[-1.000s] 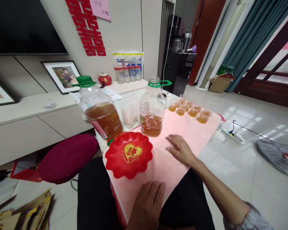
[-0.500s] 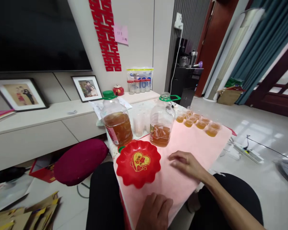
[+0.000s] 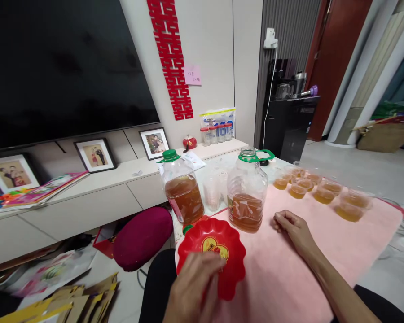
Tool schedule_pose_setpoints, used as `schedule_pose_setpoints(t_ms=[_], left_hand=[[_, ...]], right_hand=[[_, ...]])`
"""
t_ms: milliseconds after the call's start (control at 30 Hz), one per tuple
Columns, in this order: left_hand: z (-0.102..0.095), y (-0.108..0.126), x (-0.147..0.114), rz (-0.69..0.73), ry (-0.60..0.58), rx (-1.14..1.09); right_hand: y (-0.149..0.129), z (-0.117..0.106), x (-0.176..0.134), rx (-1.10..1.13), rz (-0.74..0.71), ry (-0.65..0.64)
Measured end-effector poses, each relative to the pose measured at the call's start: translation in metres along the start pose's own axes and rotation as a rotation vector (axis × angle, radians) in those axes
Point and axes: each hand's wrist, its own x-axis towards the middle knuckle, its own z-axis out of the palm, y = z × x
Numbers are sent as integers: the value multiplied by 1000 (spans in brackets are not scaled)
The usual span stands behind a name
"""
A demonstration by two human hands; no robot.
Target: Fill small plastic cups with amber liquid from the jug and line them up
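Note:
A red scalloped plate (image 3: 234, 280) with a gold heart pattern lies at the near left of the pink cloth (image 3: 276, 278). Over its near side is my left hand (image 3: 195, 278), slightly blurred, with the fingers stretched out and the thumb apart; whether it touches the plate I cannot tell. My right hand (image 3: 291, 226) rests on the cloth, fingers curled in, nothing visible in them. Just left of it stands an uncapped clear jug (image 3: 245, 206) of amber liquid with a green handle ring. Farther left is a fuller jug (image 3: 185, 197) with a green cap.
Several clear cups (image 3: 325, 193) of amber liquid stand at the cloth's far right. Stacked plastic cups (image 3: 212, 193) are between and behind the jugs. A maroon stool (image 3: 143, 237) is left of the table. A low cabinet (image 3: 121, 179) runs along the wall.
My left hand has moved forward from the near cloth edge onto the plate, its fingers straightening. My right hand's fingers have curled in. The view has turned left.

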Motion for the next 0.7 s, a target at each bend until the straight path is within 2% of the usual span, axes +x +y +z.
schedule_pose_setpoints(t_ms=[67, 133, 267, 400, 533, 700], left_hand=[[-15, -17, 37, -73, 71, 72], [-16, -36, 73, -73, 42, 133], [0, -72, 134, -251, -216, 152], [14, -96, 185, -309, -424, 211], [29, -106, 216, -267, -651, 264], [45, -112, 231, -266, -836, 347]], right_hand=[[-1, 2, 0, -4, 13, 6], [-3, 3, -1, -15, 20, 10], [-7, 5, -3, -46, 21, 8], [-6, 6, -2, -77, 19, -1], [-4, 6, 0, -98, 19, -10], [-2, 6, 0, -120, 12, -17]])
